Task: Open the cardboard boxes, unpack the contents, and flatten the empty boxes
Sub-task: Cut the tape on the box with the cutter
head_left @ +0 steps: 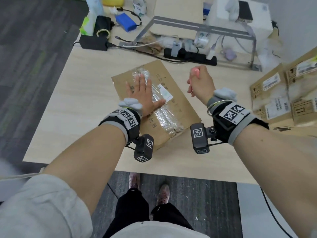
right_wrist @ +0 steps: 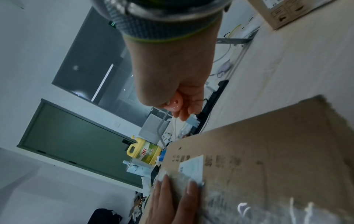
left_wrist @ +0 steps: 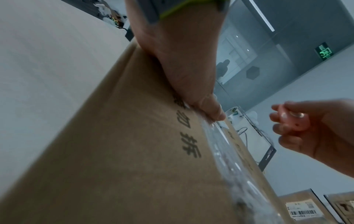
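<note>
Pressing flat on the taped cardboard box [head_left: 154, 100] at frame centre on the desk [head_left: 85, 103], the left hand [head_left: 142, 93] lies open; the right hand [head_left: 200, 81] clasps a pink cutter [left_wrist: 293, 119]. The tape looks uncut, and more boxes [head_left: 281, 93] wait at right, so little seems done.

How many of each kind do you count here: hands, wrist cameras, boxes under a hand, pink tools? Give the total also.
Hands: 2, left hand, right hand
Wrist cameras: 2
Box under a hand: 1
Pink tool: 1
Total: 6
</note>
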{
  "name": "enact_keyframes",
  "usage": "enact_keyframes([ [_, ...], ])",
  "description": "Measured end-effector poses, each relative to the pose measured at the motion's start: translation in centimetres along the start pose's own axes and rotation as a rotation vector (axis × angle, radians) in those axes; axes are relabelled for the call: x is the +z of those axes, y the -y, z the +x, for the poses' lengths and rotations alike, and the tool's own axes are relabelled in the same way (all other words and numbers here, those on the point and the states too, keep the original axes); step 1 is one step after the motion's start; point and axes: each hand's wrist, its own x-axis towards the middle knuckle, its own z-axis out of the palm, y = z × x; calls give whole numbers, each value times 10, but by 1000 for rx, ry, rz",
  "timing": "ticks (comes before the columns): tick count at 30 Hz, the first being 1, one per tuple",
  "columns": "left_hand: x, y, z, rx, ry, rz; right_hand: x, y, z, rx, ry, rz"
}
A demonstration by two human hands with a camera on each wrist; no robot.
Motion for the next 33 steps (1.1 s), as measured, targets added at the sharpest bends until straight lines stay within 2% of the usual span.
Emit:
enact_keyframes([
  [5, -11, 15, 22, 99, 57, -6, 38, 18, 17, 49, 99, -62],
  [7, -21, 18, 27, 125, -29, -98, 54, 24, 22, 64, 134, -71],
  [9, -30, 27, 35, 83, -192, -171, 72, 31, 28, 64, 161, -48],
  [11, -33, 32, 43, 17, -267, -156, 80, 35, 32, 58, 178, -48],
  [17, -21, 48, 59, -125, -173, -104, 92, 38, 48, -34, 95, -140],
  [21, -23, 53, 53, -66, -191, -86, 93, 42, 57, -90, 104, -243],
  [24, -24, 50, 48, -78, -222, -59, 96, 49, 61, -125, 131, -275],
  [27, -23, 39, 43, -109, -187, -64, 98, 53, 60, -101, 146, -260],
  [33, -12, 35, 35, -86, -220, -92, 102, 40, 58, -60, 238, -198],
])
